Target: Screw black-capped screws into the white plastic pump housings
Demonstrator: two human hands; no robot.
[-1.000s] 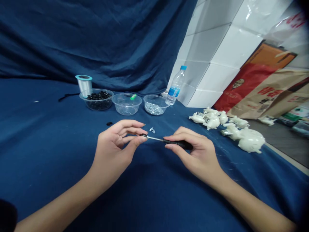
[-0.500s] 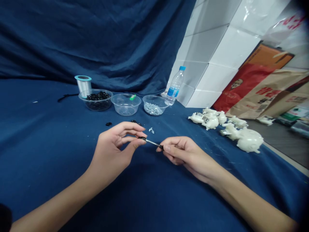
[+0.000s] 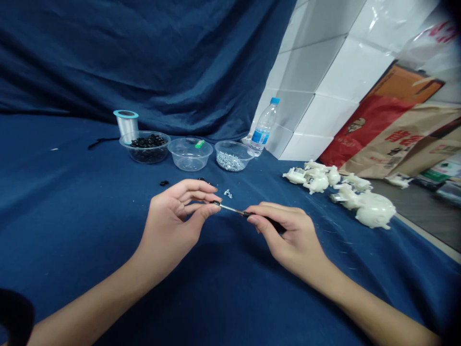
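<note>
My left hand (image 3: 180,211) pinches a small black part (image 3: 215,203) between thumb and fingertips, which cover most of it. My right hand (image 3: 284,226) is wrapped round the black handle of a screwdriver (image 3: 232,209). Its metal shaft points left, and the tip meets the black part. Just beyond the hands lie a few loose silver screws (image 3: 228,193). Small black pieces (image 3: 164,183) rest on the blue cloth past my left hand, and others are partly hidden behind its fingers.
A bowl of black pieces (image 3: 146,156), a clear bowl (image 3: 190,163) and a bowl of screws (image 3: 232,163) stand in a row. Behind them are a wire spool (image 3: 127,126) and a water bottle (image 3: 264,127). Cream plastic parts (image 3: 374,210) lie at right, before white boxes (image 3: 313,115) and paper bags (image 3: 392,139).
My right hand has shifted its grip back along the screwdriver, so more of the black handle shows. My left hand still holds the black part. The view has shifted slightly.
</note>
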